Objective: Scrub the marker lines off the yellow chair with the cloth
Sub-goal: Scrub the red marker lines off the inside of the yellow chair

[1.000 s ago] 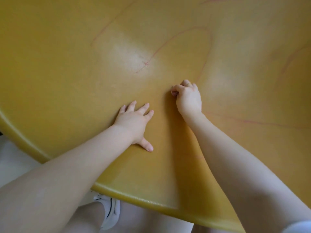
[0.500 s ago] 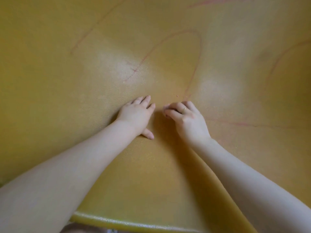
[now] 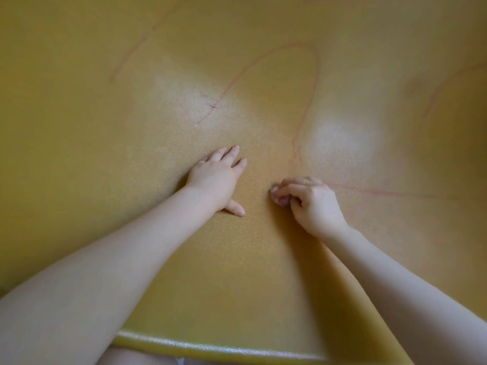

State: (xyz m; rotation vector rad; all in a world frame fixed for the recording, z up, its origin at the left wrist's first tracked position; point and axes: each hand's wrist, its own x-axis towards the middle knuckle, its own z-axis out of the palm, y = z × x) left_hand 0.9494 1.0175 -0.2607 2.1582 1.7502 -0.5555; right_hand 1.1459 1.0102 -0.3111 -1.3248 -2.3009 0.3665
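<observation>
The right hand curls over something pinkish, perhaps the cloth, mostly hidden under its fingers.

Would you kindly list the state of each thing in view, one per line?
Chair: still marked with red lines.
Left hand: open, flat on the seat.
Right hand: curled shut on something small and pinkish, pressed to the seat.
Cloth: barely showing, if that is it.

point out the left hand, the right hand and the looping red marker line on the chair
left hand (image 3: pixel 214 177), head view, back of the hand, flat on the seat
right hand (image 3: pixel 311 204), head view, back of the curled hand
looping marker line (image 3: pixel 315 59), head view, top right of the arch
</observation>
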